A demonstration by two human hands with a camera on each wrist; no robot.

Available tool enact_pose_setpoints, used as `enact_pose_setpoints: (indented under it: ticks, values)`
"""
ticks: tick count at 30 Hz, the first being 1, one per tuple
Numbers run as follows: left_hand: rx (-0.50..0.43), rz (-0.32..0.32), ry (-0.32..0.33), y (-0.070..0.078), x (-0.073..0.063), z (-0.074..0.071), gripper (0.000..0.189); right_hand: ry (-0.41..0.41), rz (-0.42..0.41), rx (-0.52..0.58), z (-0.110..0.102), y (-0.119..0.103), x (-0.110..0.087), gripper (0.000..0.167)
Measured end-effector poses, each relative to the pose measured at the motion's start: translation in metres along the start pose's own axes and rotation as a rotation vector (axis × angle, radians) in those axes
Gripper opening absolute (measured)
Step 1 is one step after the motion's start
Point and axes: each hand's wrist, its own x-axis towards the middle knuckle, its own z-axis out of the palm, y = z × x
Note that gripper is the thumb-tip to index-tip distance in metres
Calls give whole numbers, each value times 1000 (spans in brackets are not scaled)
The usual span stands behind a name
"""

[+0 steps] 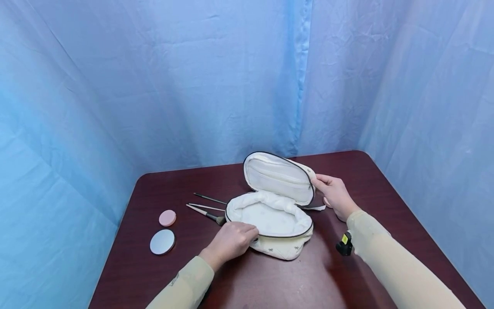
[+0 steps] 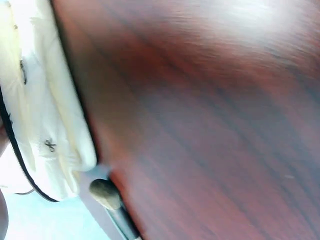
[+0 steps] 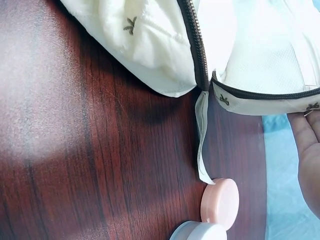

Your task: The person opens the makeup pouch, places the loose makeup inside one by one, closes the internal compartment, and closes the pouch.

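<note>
A cream quilted makeup bag (image 1: pixel 283 248) with small bow prints and dark zipper edging stands unzipped on the table, its white lining showing. My left hand (image 1: pixel 233 241) grips the front left rim, fingers curled over the edge. With fingertips and thumb, my right hand (image 1: pixel 336 195) pinches the right edge of the raised lid (image 1: pixel 278 174), which tilts up behind the opening. In the right wrist view those fingers (image 3: pixel 306 137) meet the lid's outer side. A pale fabric tab (image 3: pixel 201 135) hangs from the bag's side. Nothing shows inside the bag.
Left of the bag lie a fluffy makeup brush (image 1: pixel 212 216), a thin white stick (image 1: pixel 206 207) and a thin dark one (image 1: pixel 208 198). A pink disc (image 1: pixel 167 218) and a white disc (image 1: pixel 162 241) sit farther left. Beside the right hand are a pink jar (image 3: pixel 220 202) and a white-lidded jar (image 3: pixel 200 231).
</note>
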Motion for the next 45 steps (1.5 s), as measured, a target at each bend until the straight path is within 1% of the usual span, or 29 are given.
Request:
enact_pose_setpoints:
  ticks: [3, 5, 8, 10, 12, 15, 16, 18, 20, 22, 27, 31, 33, 36, 38, 39, 43, 45]
  values:
    - [-25, -85, 12, -4, 11, -3, 24, 2, 12, 17, 0, 0, -1, 59]
    - [-27, -142, 10, -9, 19, -4, 18, -6, 15, 14, 0, 1, -1, 60]
    - [-19, -225, -21, -17, 31, -6, 6, -12, 15, 14, -1, 1, -1, 59]
    - [-18, -281, -60, -22, 39, -7, 3, -24, 11, 8, -1, 1, -2, 58]
    - [-17, -329, -123, -27, 47, -9, 6, -31, 9, 8, -1, 1, -2, 56]
    - [-15, -368, -222, -34, 58, -11, 4, -49, 1, 4, -1, 0, -3, 53]
    - [-15, -374, -256, -36, 62, -12, 2, -52, -1, 6, -1, 0, -3, 52]
    - [-18, -373, -305, -40, 68, -11, 11, -56, -5, 2, -1, -1, -4, 51]
    - [-23, -362, -324, -44, 74, -11, 20, -63, -12, -4, -1, -1, -4, 50]
    - [-29, -353, -331, -47, 79, -10, 24, -70, -21, -18, -1, -2, -5, 51]
    - [-12, -308, -311, -54, 89, -7, 31, -93, -49, -55, 0, -2, -4, 50]
    - [53, -263, -290, -61, 93, -5, 33, -124, -87, -53, 1, -1, -3, 47]
    - [83, -255, -297, -64, 95, -5, 34, -131, -98, -35, 1, -1, -3, 46]
    - [115, -255, -314, -68, 97, -6, 32, -129, -114, -27, 2, -2, -3, 45]
    - [129, -262, -311, -70, 99, -7, 29, -131, -127, -27, 2, -3, -2, 43]
    - [136, -264, -303, -71, 99, -7, 28, -131, -133, -32, 2, -3, -2, 42]
    - [183, -280, -264, -72, 101, -9, 13, -139, -155, -62, 2, -3, -1, 41]
    - [210, -287, -243, -73, 101, -9, 11, -131, -151, -68, 3, -3, -1, 40]
